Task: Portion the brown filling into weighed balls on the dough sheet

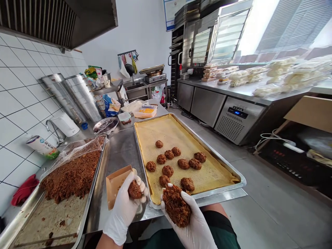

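My left hand [127, 202], in a white glove, is closed round a small brown ball of filling [135, 189] above an open cardboard box [118, 180]. In my gloved right hand [193, 218] lies a larger, rough lump of the same brown filling [176, 205], gripped between thumb and fingers at the tray's near edge. Several finished-looking brown balls [183, 164] sit in the near half of a baking tray [166, 128] lined with a yellow mesh mat. To the left, a metal tray holds a big heap of loose brown filling [71, 173], partly under plastic film [77, 147].
Behind the trays stand a bowl of dark paste [105, 125], a lidded container [124, 117] and a plastic tub with yellow contents [145, 111]. A red cloth [25, 189] lies far left. Packed clear boxes [268, 90] line the steel counter [207, 84] on the right.
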`<state>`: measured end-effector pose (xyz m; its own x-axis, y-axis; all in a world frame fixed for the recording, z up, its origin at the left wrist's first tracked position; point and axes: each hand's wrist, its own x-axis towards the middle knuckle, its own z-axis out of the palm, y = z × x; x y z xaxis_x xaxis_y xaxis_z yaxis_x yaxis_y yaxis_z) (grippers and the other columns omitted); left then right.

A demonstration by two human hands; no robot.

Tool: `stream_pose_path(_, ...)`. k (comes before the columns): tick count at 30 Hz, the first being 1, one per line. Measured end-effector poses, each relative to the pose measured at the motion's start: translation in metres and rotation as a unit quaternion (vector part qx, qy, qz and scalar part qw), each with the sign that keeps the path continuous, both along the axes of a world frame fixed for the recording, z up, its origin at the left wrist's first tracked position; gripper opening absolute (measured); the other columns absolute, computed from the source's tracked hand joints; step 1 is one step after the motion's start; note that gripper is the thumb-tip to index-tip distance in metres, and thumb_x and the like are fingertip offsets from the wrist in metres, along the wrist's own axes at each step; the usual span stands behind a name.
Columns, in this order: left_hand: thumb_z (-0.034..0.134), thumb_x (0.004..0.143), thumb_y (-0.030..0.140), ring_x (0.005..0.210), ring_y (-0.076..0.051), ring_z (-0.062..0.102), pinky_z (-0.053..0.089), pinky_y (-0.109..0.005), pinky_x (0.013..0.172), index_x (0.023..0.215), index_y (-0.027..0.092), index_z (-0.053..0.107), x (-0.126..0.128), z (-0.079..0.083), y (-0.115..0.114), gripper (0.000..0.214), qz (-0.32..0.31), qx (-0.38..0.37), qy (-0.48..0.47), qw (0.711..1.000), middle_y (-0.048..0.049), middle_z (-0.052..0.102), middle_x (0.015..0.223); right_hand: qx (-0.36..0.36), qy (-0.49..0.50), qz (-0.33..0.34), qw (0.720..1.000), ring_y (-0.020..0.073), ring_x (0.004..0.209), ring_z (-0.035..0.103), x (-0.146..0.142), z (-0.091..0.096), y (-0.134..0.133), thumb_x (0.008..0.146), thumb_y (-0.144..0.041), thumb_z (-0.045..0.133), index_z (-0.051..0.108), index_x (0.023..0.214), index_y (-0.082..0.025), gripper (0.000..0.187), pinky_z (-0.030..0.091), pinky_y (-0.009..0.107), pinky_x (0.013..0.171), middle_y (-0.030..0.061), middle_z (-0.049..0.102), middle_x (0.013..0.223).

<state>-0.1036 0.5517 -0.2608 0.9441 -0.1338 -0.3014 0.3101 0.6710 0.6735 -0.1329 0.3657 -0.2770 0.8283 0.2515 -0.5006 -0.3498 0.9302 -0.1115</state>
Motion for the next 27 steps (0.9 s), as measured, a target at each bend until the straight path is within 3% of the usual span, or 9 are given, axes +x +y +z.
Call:
stream_pose_path(3, 0.072, 0.081, 0.020, 0.085, -0.015, 0.069, 0.055, -0.023, 0.069, 0.097, 0.020, 0.061, -0.002, 0.003, -0.005, 0.019, -0.012, 0.058, -0.018, 0.998, -0.0046, 0.069, 0.103, 0.019, 0.011, -0.011, 1.000, 0.0275, 0.095, 0.074, 0.001, -0.004, -0.005, 0.079, -0.015, 0.076, 0.074, 0.103, -0.014, 0.025, 0.062, 0.043, 0.084, 0.0113, 0.079, 0.106)
stream_pose_path(5, 0.070, 0.077, 0.013, 0.078, -0.011, 0.066, 0.052, -0.020, 0.066, 0.098, 0.018, 0.063, 0.001, 0.003, -0.008, 0.022, -0.026, 0.131, -0.039, 0.990, -0.0074, 0.070, 0.109, 0.020, 0.013, -0.015, 1.000, 0.0286, 0.095, 0.074, 0.000, -0.006, -0.009, 0.079, -0.015, 0.076, 0.073, 0.106, -0.013, 0.028, 0.062, 0.044, 0.084, 0.0126, 0.078, 0.107)
stream_pose_path(7, 0.069, 0.075, 0.013, 0.069, -0.007, 0.061, 0.047, -0.017, 0.059, 0.096, 0.016, 0.065, 0.009, 0.001, -0.013, 0.021, -0.028, 0.209, -0.055, 0.976, -0.0066, 0.069, 0.101, 0.015, 0.007, -0.016, 1.000, 0.0298, 0.095, 0.073, -0.001, -0.007, -0.013, 0.079, -0.018, 0.076, 0.071, 0.110, -0.012, 0.031, 0.061, 0.045, 0.084, 0.0139, 0.078, 0.108)
stream_pose_path(10, 0.066, 0.082, 0.032, 0.065, -0.007, 0.057, 0.043, -0.018, 0.054, 0.089, 0.016, 0.063, 0.032, -0.004, -0.030, 0.018, -0.048, 0.317, -0.076, 0.944, -0.0038, 0.066, 0.089, 0.015, 0.002, -0.030, 0.999, 0.0289, 0.094, 0.073, -0.002, -0.008, -0.017, 0.081, -0.023, 0.076, 0.070, 0.113, -0.014, 0.033, 0.062, 0.044, 0.082, 0.0119, 0.078, 0.108)
stream_pose_path(15, 0.054, 0.086, 0.056, 0.042, -0.009, 0.044, 0.032, -0.023, 0.041, 0.063, 0.019, 0.051, 0.090, -0.017, -0.071, 0.043, -0.058, 0.441, -0.099, 0.890, 0.0032, 0.050, 0.053, 0.033, 0.016, -0.047, 0.998, 0.0254, 0.095, 0.074, 0.000, -0.007, -0.021, 0.082, -0.029, 0.076, 0.071, 0.114, -0.021, 0.033, 0.059, 0.047, 0.090, 0.0078, 0.078, 0.110)
stream_pose_path(17, 0.051, 0.088, 0.056, 0.048, -0.012, 0.052, 0.041, -0.025, 0.049, 0.066, 0.018, 0.055, 0.114, -0.013, -0.080, 0.045, -0.038, 0.501, -0.133, 0.854, 0.0014, 0.054, 0.054, 0.047, 0.011, -0.043, 0.998, 0.0268, 0.100, 0.073, -0.001, -0.002, -0.025, 0.083, -0.033, 0.075, 0.072, 0.112, -0.020, 0.031, 0.056, 0.050, 0.095, 0.0092, 0.078, 0.111)
stream_pose_path(20, 0.051, 0.093, 0.049, 0.091, -0.020, 0.068, 0.049, -0.037, 0.084, 0.096, 0.011, 0.066, 0.137, 0.006, -0.077, 0.041, 0.000, 0.583, -0.201, 0.787, -0.0101, 0.072, 0.093, 0.071, -0.004, -0.042, 0.997, 0.0314, 0.111, 0.069, -0.004, 0.007, -0.033, 0.085, -0.042, 0.071, 0.072, 0.112, -0.017, 0.036, 0.052, 0.056, 0.100, 0.0145, 0.076, 0.114)
stream_pose_path(24, 0.054, 0.092, 0.039, 0.130, -0.034, 0.052, 0.035, -0.051, 0.109, 0.129, 0.008, 0.058, 0.120, 0.029, -0.050, 0.048, 0.025, 0.668, -0.250, 0.700, -0.0233, 0.059, 0.137, 0.074, -0.007, -0.060, 0.995, 0.0383, 0.123, 0.061, -0.010, 0.015, -0.040, 0.082, -0.054, 0.069, 0.065, 0.126, -0.014, 0.060, 0.051, 0.059, 0.100, 0.0217, 0.067, 0.129)
stream_pose_path(27, 0.053, 0.092, 0.042, 0.122, -0.036, 0.055, 0.036, -0.053, 0.107, 0.119, 0.017, 0.064, 0.071, 0.015, -0.020, 0.038, 0.047, 0.720, -0.250, 0.646, -0.0165, 0.065, 0.126, 0.063, 0.021, -0.071, 0.995, 0.0413, 0.126, 0.058, -0.008, 0.016, -0.042, 0.078, -0.056, 0.072, 0.062, 0.130, -0.013, 0.068, 0.052, 0.058, 0.099, 0.0224, 0.066, 0.131)
